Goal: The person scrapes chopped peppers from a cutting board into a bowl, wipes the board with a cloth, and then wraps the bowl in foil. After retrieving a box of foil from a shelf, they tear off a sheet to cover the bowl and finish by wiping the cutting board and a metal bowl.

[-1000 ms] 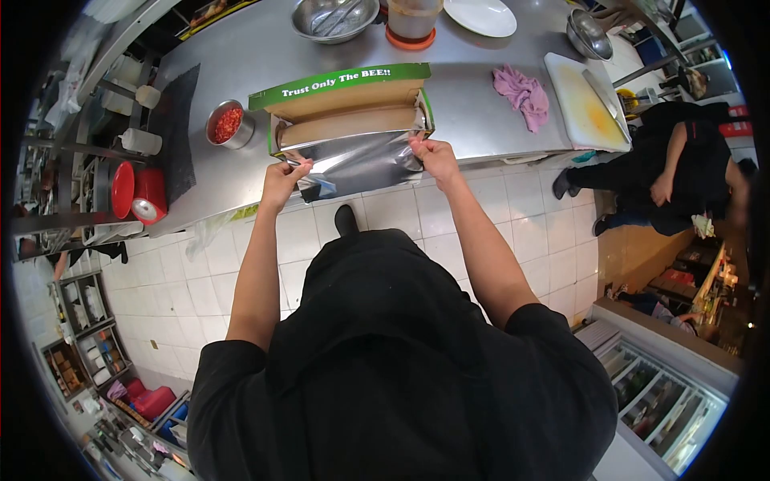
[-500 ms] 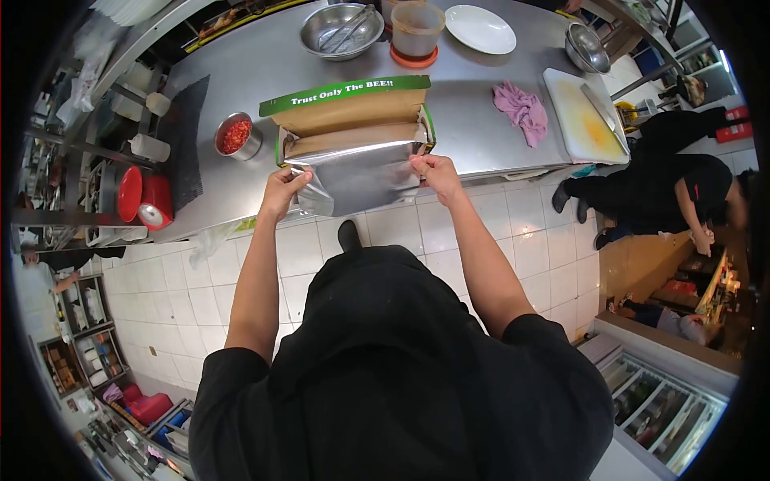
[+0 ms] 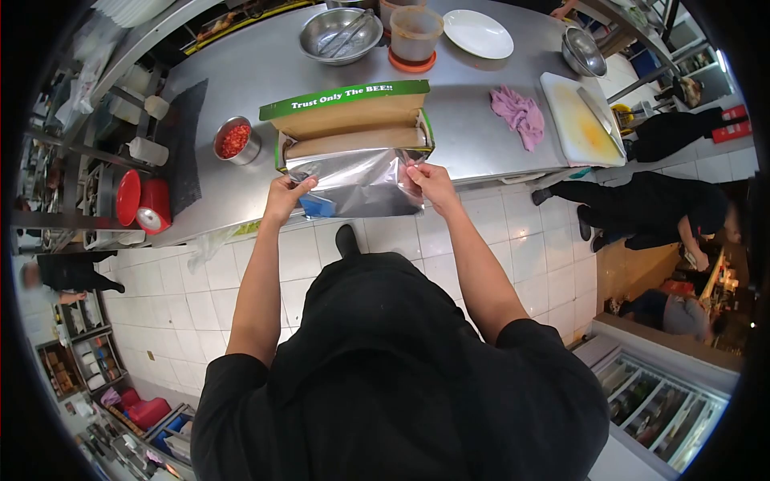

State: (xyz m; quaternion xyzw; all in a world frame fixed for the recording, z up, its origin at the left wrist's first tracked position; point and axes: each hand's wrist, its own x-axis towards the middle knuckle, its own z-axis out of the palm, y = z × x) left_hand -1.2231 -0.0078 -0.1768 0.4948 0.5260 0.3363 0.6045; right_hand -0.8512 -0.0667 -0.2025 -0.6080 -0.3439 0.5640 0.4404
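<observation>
A sheet of aluminium foil (image 3: 365, 188) hangs from its long cardboard box (image 3: 345, 120) over the front edge of the steel counter. The box lid is raised, with a green flap, and a brown roll or panel shows inside. My left hand (image 3: 287, 196) pinches the foil at its left side, thumb on top. At the right side my right hand (image 3: 433, 186) grips the foil close to the box corner. The sheet is creased and shiny between both hands. Its lower edge hangs above the tiled floor.
On the counter (image 3: 449, 120) stand a metal cup of chopped red pieces (image 3: 238, 141), a steel bowl with tongs (image 3: 341, 36), a plastic tub (image 3: 415, 34) and a white plate (image 3: 478, 34). A pink cloth (image 3: 518, 116) and a cutting board with a knife (image 3: 579, 120) lie right. People stand on both sides.
The foil between my hands has shifted and creased more, with a blue reflection at its lower left. Both hands have moved slightly. People at the sides have changed position.
</observation>
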